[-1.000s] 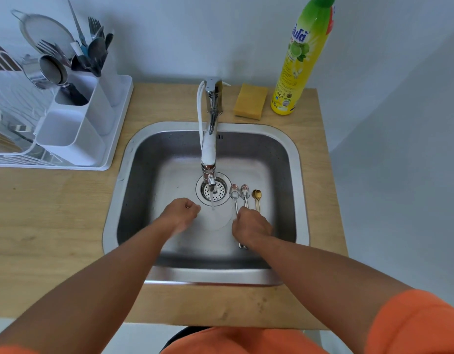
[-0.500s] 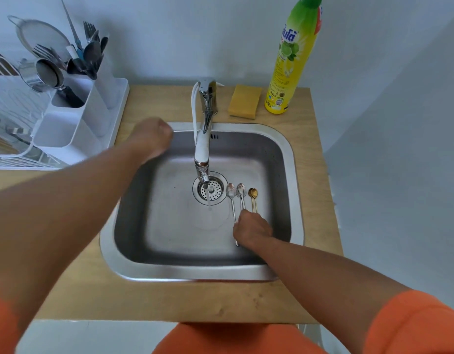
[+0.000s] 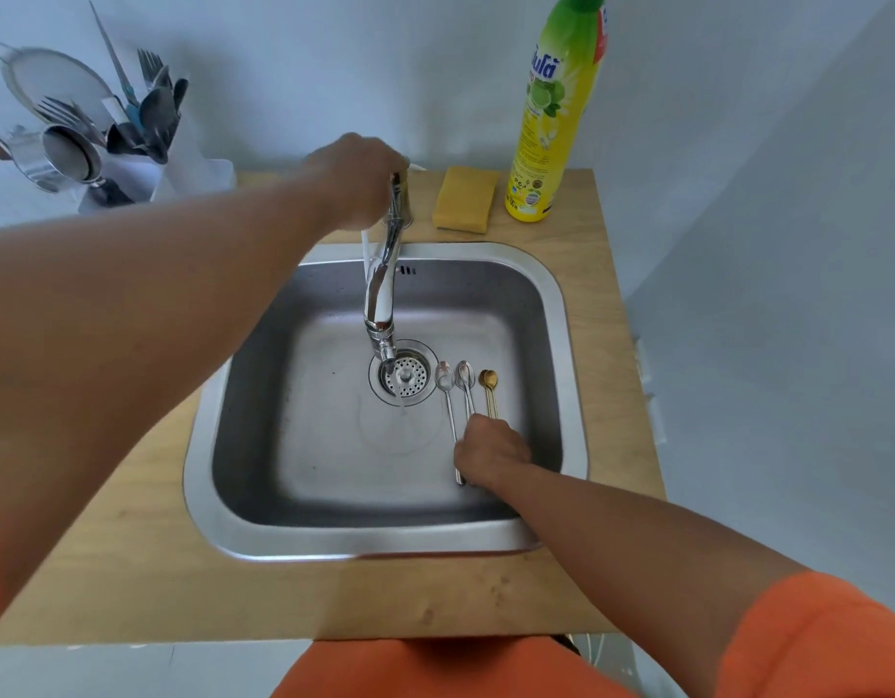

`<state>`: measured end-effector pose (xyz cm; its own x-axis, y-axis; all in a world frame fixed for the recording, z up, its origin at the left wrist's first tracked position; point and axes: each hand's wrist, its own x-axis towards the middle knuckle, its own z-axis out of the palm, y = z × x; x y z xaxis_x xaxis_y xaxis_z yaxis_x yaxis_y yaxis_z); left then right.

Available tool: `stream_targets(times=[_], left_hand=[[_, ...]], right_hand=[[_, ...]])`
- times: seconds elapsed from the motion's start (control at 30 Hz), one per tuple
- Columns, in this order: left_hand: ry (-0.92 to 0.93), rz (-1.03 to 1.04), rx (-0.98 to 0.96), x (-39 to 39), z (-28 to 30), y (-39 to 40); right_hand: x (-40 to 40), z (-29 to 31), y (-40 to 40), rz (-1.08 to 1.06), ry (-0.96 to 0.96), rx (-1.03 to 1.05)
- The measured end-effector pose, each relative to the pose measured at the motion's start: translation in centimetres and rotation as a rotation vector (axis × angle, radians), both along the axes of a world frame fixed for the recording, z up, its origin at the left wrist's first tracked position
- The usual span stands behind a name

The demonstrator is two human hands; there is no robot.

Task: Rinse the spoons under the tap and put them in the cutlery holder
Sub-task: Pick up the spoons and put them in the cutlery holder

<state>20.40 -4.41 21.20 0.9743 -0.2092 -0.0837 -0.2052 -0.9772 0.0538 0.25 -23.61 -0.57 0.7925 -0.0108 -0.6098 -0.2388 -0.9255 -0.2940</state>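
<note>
Over the sink (image 3: 571, 314), left hand (image 3: 357, 181) curled around tap (image 3: 385, 274) handle, right hand (image 3: 491, 448) closed on spoons (image 3: 465, 382)

sponge (image 3: 466, 199) | detergent bottle (image 3: 551, 128) beside it | strainer (image 3: 47, 78) far left

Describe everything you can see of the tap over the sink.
The tap is shiny chrome, looks like metal, with a long spout slanting from its base on the wooden counter behind the sink to above the drain strainer. A thin stream of water runs from its nozzle. The left hand rests on the lever at its top. A white hose runs alongside its left.
</note>
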Motion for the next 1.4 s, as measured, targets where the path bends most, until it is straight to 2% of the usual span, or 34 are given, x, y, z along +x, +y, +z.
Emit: stream_targets(times=[0.17,0.33,0.4,0.5,0.57,0.63,0.77,0.9,1.03,1.23,1.4], left_hand=[[-0.110,0.045,-0.145,-0.8,-2.1,-0.2],[-0.068,0.229,-0.509,-2.0,-3.1,0.3],[-0.077,0.323,-0.719,-2.7,-3.5,0.8],[-0.284,0.545,-1.033,-5.1,-5.8,1.5],[-0.356,0.719,-1.139,-7.4,-8.2,1.7],[-0.302,0.835,-1.100,-9.7,-11.1,1.6],[-0.058,0.925,-0.978,-13.6,-16.6,0.5],[0.217,0.889,-0.854,-16.2,-20.0,-2.1],[0.429,0.751,-0.763,-16.9,-21.5,-4.0],[0.509,0.590,-0.545,-17.5,-21.9,-6.5],[0.542,0.581,-0.449,-17.6,-22.0,-7.9]], right_hand=[[0.6,0.2,-0.1,-0.025,-0.012,0.013],[1.1,0.2,-0.1,-0.054,-0.023,0.020],[1.3,0.2,-0.2,-0.062,-0.026,0.025],[1.8,0.4,-0.3,-0.079,-0.020,0.048],[1.9,0.5,-0.5,-0.096,-0.018,0.063],[2.0,0.4,-0.7,-0.113,-0.023,0.067],[2.2,0.3,-1.0,-0.145,-0.018,0.066],[2.1,0.4,-1.3,-0.183,-0.008,0.071],[2.0,0.4,-1.6,-0.208,-0.009,0.076],[1.8,0.5,-1.7,-0.228,-0.022,0.089],[1.9,0.5,-1.5,-0.211,-0.008,0.111]])
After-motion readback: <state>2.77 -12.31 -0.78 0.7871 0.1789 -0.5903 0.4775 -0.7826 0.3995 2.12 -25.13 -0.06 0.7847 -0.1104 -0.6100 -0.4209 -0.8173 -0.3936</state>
